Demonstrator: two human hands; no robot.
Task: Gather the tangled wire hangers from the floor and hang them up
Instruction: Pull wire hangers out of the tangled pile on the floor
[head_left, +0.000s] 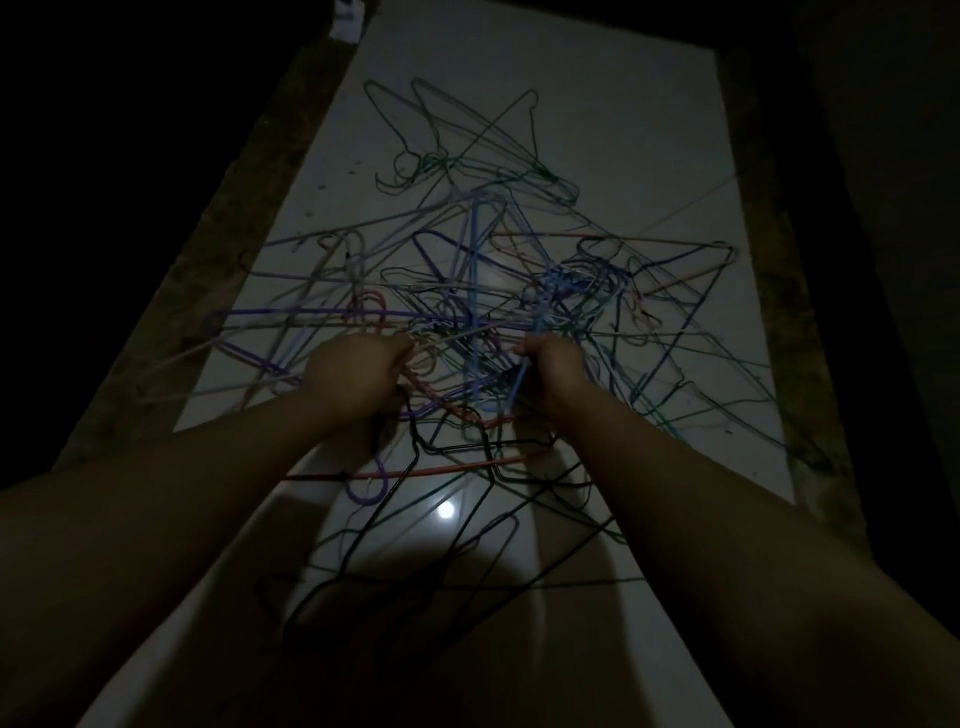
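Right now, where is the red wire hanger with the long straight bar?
Head view, lower centre: the red wire hanger stretches over the white floor just this side of the left hand and right hand, beside a purple wire hook.

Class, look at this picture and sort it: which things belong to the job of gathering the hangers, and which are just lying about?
Part of the job: wire hangers, tangled on the floor; left hand and right hand, each gripping wires in the pile.
Just lying about: white scrap at the top left; rough dark strip beside the floor.
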